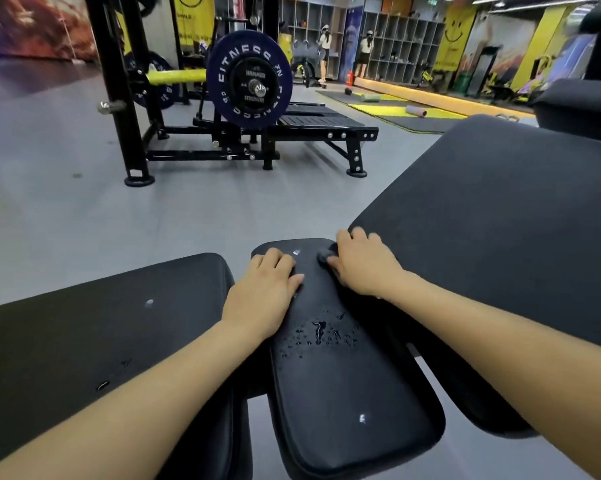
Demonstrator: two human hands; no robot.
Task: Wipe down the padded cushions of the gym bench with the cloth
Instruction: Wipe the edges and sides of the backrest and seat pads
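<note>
Two hands (262, 289) (361, 263), three cushions (344, 375)

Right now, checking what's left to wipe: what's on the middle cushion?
Both hands: the left hand rests flat, the right hand grips a dark cloth. Water droplets sit mid-cushion. Anything under the hands is hidden.

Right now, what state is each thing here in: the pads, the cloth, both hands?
middle cushion: wet, droplets on top
left cushion: few small wet spots
right cushion: looks dry
cloth: bunched under the right hand
right hand: gripping the cloth
left hand: flat on the middle cushion
weight plate: loaded on its bar
</note>
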